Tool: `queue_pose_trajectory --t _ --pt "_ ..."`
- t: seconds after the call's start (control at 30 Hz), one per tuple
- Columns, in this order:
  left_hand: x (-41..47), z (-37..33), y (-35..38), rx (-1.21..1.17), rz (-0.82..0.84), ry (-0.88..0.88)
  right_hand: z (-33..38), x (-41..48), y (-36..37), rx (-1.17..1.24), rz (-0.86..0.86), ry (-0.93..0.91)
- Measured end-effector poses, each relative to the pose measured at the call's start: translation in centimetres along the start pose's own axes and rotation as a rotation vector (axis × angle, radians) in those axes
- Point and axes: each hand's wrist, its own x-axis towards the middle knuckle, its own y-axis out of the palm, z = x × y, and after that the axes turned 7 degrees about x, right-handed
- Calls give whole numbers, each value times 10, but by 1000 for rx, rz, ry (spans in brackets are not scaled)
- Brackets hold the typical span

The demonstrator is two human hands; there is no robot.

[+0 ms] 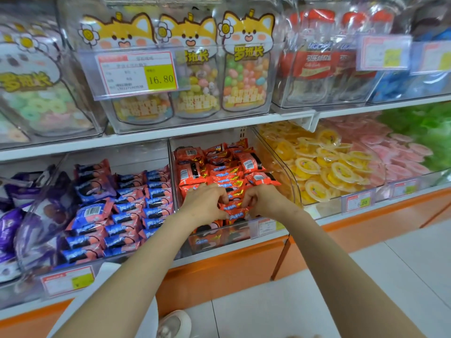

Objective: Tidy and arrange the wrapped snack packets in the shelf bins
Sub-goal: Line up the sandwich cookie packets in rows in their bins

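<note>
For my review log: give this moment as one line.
step: tidying red packets | left hand: pinches packets | right hand: pinches packets | place: middle bin front

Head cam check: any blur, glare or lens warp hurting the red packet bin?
Head view: centre sharp, left hand, right hand and red packets read clearly; edges soften, the top-right price tag is smeared; mild glare on the clear upper bins; shelf edge bows from the wide-angle lens; lighting even, no hard shadows.
</note>
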Motion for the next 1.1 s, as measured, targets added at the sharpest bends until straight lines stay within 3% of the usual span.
queue_pose_trajectory --t 0.17,0.27,0.33,0.4,0.47,0.67,0.77,0.83,0.93,1.0,1.1 --pt "-6 8 4 -113 -32 13 5 -5 -13 31 -59 44" --pt "-7 8 3 -234 -144 -8 4 -5 -28 -2 -445 -47" --pt "-6 8 -2 -306 -236 -42 -3 -3 -28 -314 -590 -107" --pt "-5 11 -7 -339 -316 -71 -16 0 -20 -592 -467 -101" --pt "-5 14 -9 -371 -362 -80 -26 1 -9 -619 -444 -139" --pt "-2 14 -8 -440 -378 -49 -43 9 -6 -483 -712 -211" --pt "-2 11 -11 -517 -384 -38 -34 6 -16 -291 -757 -245" --pt "-2 8 -13 -583 -374 -47 -19 -4 -30 100 -708 -206" --pt "-2 2 -18 -810 -252 -56 3 -14 -38 695 -477 -180" --pt "-4 -4 -21 -954 -152 -63 8 -15 -33 781 -349 -154" --pt "-7 -7 -22 -966 -152 -91 6 -11 -21 791 -331 -106"
